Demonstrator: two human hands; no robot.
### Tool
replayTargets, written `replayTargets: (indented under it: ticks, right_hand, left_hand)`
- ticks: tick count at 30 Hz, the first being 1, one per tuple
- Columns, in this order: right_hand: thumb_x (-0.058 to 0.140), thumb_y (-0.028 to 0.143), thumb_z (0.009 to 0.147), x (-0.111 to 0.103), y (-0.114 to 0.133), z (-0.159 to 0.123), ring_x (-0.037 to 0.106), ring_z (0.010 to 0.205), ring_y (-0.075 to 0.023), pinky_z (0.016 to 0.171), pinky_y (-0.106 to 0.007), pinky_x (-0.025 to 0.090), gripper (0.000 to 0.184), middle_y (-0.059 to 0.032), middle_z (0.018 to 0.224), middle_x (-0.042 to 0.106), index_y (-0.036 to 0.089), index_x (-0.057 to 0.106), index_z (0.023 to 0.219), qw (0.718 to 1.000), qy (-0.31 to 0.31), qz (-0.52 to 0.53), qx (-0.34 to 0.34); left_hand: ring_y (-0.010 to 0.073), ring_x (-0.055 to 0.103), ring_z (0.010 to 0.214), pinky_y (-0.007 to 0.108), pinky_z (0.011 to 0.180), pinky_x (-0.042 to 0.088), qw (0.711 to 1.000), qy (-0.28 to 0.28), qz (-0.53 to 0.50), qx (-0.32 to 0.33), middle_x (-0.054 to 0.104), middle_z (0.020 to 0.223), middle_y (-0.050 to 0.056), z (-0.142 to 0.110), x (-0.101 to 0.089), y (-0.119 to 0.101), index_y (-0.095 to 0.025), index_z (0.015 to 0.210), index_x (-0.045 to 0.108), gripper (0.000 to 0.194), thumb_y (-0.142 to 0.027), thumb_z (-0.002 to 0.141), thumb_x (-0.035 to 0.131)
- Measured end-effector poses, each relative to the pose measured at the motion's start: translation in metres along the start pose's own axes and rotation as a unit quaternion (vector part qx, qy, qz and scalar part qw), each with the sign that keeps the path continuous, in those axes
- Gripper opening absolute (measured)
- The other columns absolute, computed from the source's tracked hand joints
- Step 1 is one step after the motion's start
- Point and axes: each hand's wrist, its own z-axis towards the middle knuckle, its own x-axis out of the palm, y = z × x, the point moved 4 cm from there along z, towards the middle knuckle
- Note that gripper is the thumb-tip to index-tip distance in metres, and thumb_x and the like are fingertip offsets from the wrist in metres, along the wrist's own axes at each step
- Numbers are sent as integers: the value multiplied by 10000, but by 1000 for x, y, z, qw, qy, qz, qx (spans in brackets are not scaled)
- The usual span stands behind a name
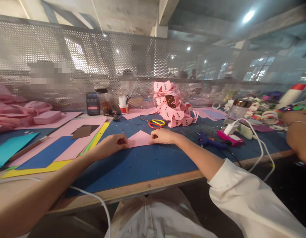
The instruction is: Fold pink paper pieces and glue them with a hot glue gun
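Observation:
A pink sheet of paper (140,138) with a pointed top edge lies on the blue table top between my hands. My left hand (115,142) pinches its left corner, fingers curled. At the opposite corner my right hand (164,136) grips the paper with bent fingers. Just beyond the sheet lie scissors (156,123) with red and yellow handles. A tall heap of pink paper pieces (176,107) with dark square marks stands behind my right hand.
Coloured sheets (47,152) lie on the left, near pink paper stacks (47,117). A blue glue gun (209,140), a pink power bank (230,138) and a glass jar (235,114) stand to the right. A white cable (261,148) hangs over the edge. A co-worker's arm (300,138) reaches in at far right.

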Motion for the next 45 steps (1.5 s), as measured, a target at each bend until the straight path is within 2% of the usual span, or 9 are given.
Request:
replayTargets:
  ticks: [8,18,26,37,45]
  right_hand:
    - [678,536,768,2,-18,6,559,686,-128,569,-215,316,358,-4,783,663,183,628,809,999,29,4,-15]
    - [691,460,765,-2,-26,5,569,699,-129,578,-210,353,301,-12,820,685,168,654,831,998,52,35,-22]
    - [691,395,775,-7,-27,2,579,724,-128,598,-202,385,261,-25,842,693,150,665,860,996,73,50,-22]
    - [683,342,791,-13,-28,-3,569,702,-118,600,-194,402,256,-39,843,697,113,681,905,992,109,63,-7]
    - [683,345,782,-13,-29,-2,576,705,-119,605,-197,404,254,-37,839,698,116,684,892,991,111,71,-12]
  left_hand:
    - [191,596,726,262,649,407,1000,8,-1,5,658,758,3,1,-2,4,-204,842,644,294,-486,799,576]
    - [218,610,752,292,675,424,999,19,-23,13,672,770,24,-1,-5,8,-196,813,646,281,-470,789,591]
    - [213,610,746,277,658,431,997,53,-47,1,678,753,14,-6,-12,11,-190,797,656,278,-459,769,594]
    - [214,601,735,267,629,409,998,61,-33,-13,685,759,21,-2,-12,22,-189,806,667,311,-487,738,610]
    - [206,581,712,260,608,387,997,63,-27,-23,669,743,15,-5,-17,18,-189,800,670,292,-466,721,620]
